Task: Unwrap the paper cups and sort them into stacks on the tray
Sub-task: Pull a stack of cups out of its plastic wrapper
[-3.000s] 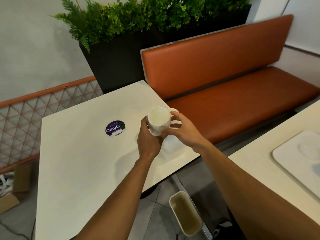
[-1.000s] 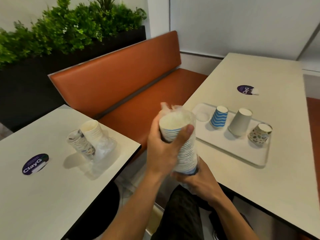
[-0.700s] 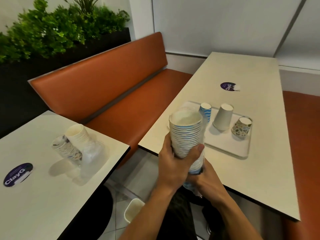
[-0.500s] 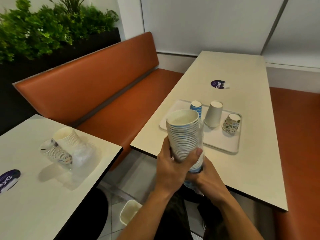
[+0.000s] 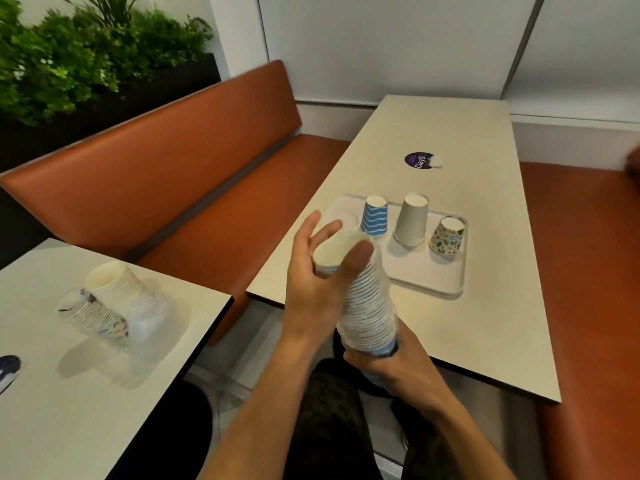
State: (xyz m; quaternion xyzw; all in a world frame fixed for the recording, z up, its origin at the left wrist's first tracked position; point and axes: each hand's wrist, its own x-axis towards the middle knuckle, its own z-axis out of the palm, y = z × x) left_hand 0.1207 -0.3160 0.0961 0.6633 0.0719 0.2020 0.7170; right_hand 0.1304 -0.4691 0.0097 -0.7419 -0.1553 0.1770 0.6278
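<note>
A tall stack of blue-striped paper cups (image 5: 365,303) in clear plastic wrap is held in the air between the two tables. My right hand (image 5: 391,367) grips its bottom end. My left hand (image 5: 317,271) is at the top, thumb over the rim and fingers spread. On the right table a white tray (image 5: 427,277) carries three upside-down cups: a blue wavy cup (image 5: 375,216), a plain grey cup (image 5: 412,220) and a leaf-patterned cup (image 5: 447,236). Two more wrapped stacks (image 5: 104,303) lie on the left table.
An orange bench (image 5: 194,168) runs behind both tables, with a planter of green plants (image 5: 79,60) behind it. A round purple sticker (image 5: 417,161) sits on the right table beyond the tray. My dark-trousered legs are in the gap below.
The view has swung from the left table to the right one. The wrapped stack has come up in front of the tray, and my left hand has loosened from its side to the rim.
</note>
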